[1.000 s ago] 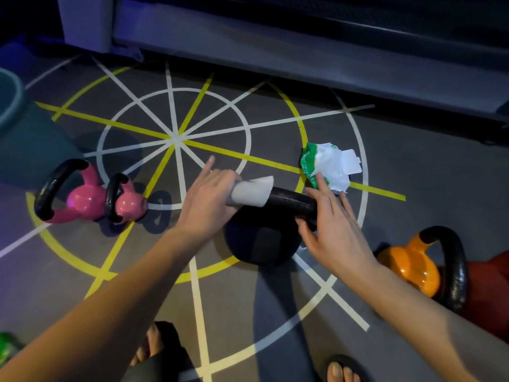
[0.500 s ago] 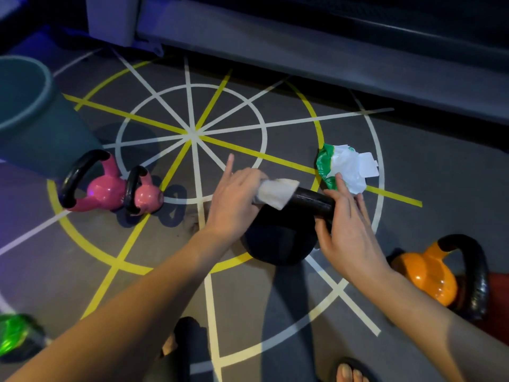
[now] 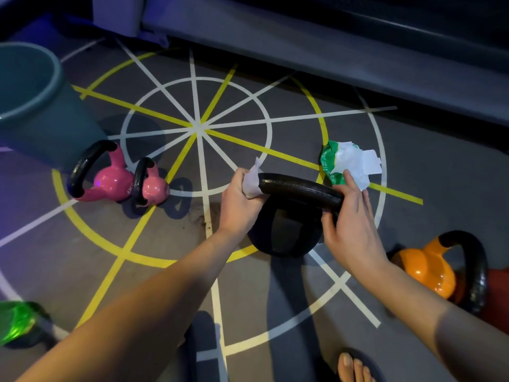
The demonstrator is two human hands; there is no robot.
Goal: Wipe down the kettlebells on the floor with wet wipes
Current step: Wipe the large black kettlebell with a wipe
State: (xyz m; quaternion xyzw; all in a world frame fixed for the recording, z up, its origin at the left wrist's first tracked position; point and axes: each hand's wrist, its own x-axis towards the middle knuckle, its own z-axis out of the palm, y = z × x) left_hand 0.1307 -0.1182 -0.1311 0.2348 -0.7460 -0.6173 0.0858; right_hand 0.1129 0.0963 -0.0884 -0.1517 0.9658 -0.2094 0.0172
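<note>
Change: the wet wipe (image 3: 252, 180) has been slid left along the handle (image 3: 300, 188) of the black kettlebell (image 3: 283, 232) and is now bunched at the handle's left bend. It is gripped in the left hand (image 3: 239, 202), which is closed to a fist around wipe and handle; the index finger that stuck out a second ago is now curled in. More bare handle is exposed than before.

The right hand (image 3: 349, 224) is unchanged: it is laid against the handle's right end with fingers nearly straight and the thumb below, bracing rather than clamping. The bell itself has not been shifted; it stands on the floor on the yellow ring.

Read as: top bar covered, left bend in progress. The right end under the bracing hand and the body are judged still to do, as are the other bells.

Room, left to right:
- Teal bucket (image 3: 41, 106) stands far left, well apart.
- Two pink kettlebells (image 3: 110, 183), touching each other, sit near the left elbow's sweep; a gap of floor is left between them and the black bell.
- Wet wipes pack (image 3: 347, 164) lies just behind the right fingertips and is easily knocked.
- Orange kettlebell (image 3: 427, 268) sits close by the right forearm, so outward room there is tight.
- A raised grey edge runs across the back, well apart.
</note>
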